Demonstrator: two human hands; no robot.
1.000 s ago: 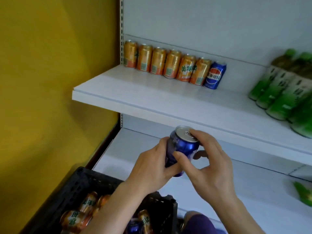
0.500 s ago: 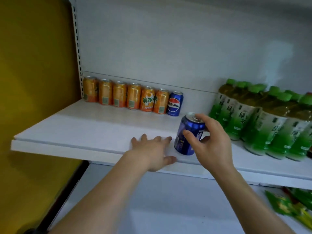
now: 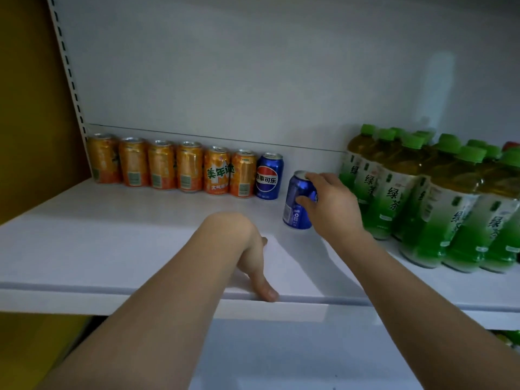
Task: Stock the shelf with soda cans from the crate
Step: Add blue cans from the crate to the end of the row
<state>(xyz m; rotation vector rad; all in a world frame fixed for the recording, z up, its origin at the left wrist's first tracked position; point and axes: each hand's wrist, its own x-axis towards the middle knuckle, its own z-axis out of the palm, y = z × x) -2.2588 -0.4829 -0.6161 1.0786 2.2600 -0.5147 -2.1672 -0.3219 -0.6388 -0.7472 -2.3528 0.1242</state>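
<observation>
My right hand (image 3: 333, 205) grips a blue soda can (image 3: 296, 205) from the right side, with a finger over its top. The can stands on the white shelf (image 3: 112, 235), a little in front of and to the right of a row of cans along the back wall. That row holds several orange cans (image 3: 174, 166) and one blue can (image 3: 269, 175) at its right end. My left hand (image 3: 253, 257) rests at the shelf's front edge, thumb on the lip; its fingers are hidden behind the wrist. The crate is out of view.
Several green tea bottles (image 3: 439, 201) crowd the right part of the shelf, close to my right hand. A perforated upright (image 3: 66, 66) and a yellow wall (image 3: 25, 108) bound the shelf on the left. A lower shelf (image 3: 281, 356) lies below.
The blue can went from both hands to my right hand alone and moved deeper onto the shelf, toward the back row. My left hand let go and settled on the shelf's front edge.
</observation>
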